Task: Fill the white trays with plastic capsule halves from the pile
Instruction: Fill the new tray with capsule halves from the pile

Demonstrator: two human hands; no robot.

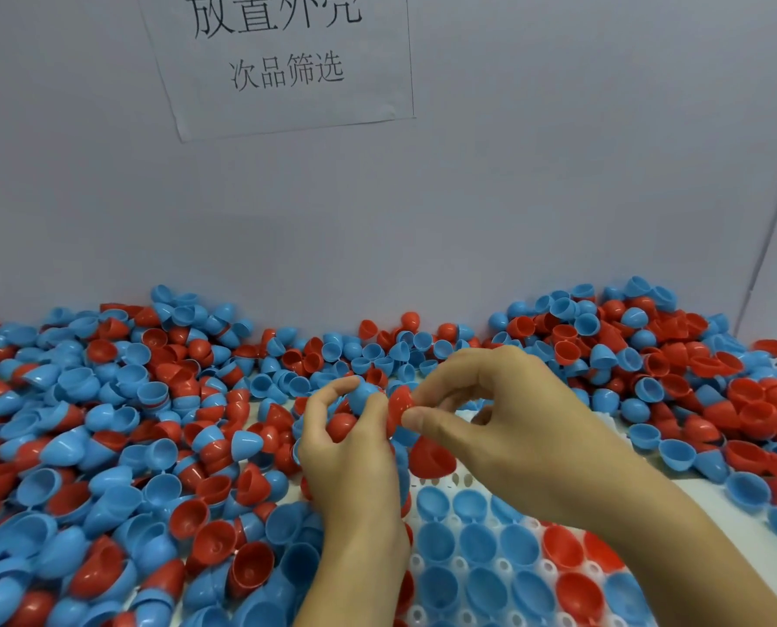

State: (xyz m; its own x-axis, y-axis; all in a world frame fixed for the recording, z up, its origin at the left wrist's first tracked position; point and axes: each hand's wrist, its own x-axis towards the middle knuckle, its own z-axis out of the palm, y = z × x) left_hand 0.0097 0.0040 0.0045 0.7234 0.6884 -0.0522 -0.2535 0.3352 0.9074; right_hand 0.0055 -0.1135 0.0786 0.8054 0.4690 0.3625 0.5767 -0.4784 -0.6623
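A big pile of red and blue capsule halves [119, 427] covers the table from left to right along the wall. A white tray [504, 565] lies at the bottom centre, its pockets holding several blue and red halves, open side up. My left hand [350, 450] is raised over the tray's far edge, gripping a blue half [363, 395] at the fingertips and a red one [342, 425] in the palm. My right hand [499, 423] pinches a red half [400, 402] between thumb and forefinger, right beside the blue one. A loose red half [431, 459] lies under the hands.
A grey wall [422, 210] stands right behind the pile, with a paper sign [282, 61] taped to it. A wall corner [766, 246] closes the space at the right. More loose halves [712, 409] are heaped right of the tray.
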